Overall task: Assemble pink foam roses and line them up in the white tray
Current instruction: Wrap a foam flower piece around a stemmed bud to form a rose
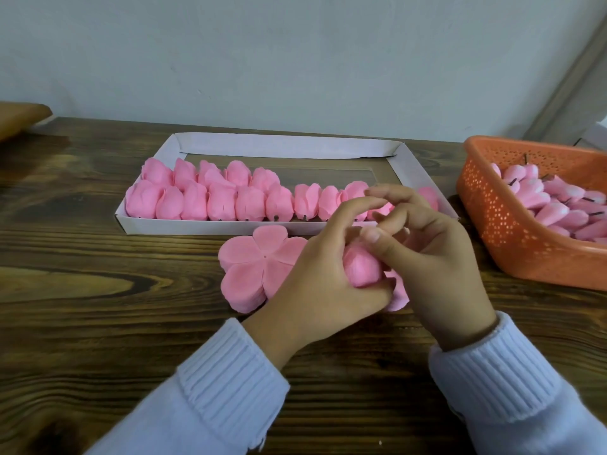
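So left hand (315,277) and right hand (437,257) are both pinching one rose (363,269) (mid-assembly); probably heading next to tray (285,146), 12 o'clock.

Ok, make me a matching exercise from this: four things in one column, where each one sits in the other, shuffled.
1 white tray
2 orange basket
3 flat petal stack
4 unfinished rose

A right edge of the table
B held by left hand and right hand
C centre, far side of the table
D lying just in front of the tray

Pairs: 1-C, 2-A, 3-D, 4-B
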`<move>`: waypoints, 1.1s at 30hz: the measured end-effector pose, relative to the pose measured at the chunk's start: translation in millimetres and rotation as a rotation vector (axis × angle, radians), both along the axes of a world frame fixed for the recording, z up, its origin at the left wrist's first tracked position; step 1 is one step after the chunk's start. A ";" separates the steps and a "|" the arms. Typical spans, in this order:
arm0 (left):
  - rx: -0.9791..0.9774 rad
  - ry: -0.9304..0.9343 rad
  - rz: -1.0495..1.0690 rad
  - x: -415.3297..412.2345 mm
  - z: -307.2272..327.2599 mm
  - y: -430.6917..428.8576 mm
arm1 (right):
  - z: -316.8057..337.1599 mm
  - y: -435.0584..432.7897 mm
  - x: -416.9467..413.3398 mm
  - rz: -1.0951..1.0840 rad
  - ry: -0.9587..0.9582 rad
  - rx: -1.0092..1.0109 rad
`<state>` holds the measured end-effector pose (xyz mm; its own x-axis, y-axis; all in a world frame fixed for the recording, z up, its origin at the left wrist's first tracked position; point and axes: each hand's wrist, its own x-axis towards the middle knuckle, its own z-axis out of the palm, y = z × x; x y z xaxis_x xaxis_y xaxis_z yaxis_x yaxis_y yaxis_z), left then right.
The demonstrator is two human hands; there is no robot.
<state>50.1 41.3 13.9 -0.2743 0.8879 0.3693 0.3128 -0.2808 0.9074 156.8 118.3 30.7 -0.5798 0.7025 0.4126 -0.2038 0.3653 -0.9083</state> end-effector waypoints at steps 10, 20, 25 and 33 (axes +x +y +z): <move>-0.086 0.015 -0.014 2.1 0.7 -1.3 | -3.9 7.0 0.3 -0.004 0.102 -0.163; -0.123 0.161 0.068 -2.6 -5.0 0.8 | -0.4 14.2 7.3 -0.028 -0.080 0.043; -0.125 0.328 0.116 -5.7 -7.6 2.1 | 1.8 14.1 12.7 0.123 -0.370 0.330; -0.150 0.438 0.139 -11.4 -5.4 1.1 | 1.4 16.4 13.4 0.236 -0.320 0.167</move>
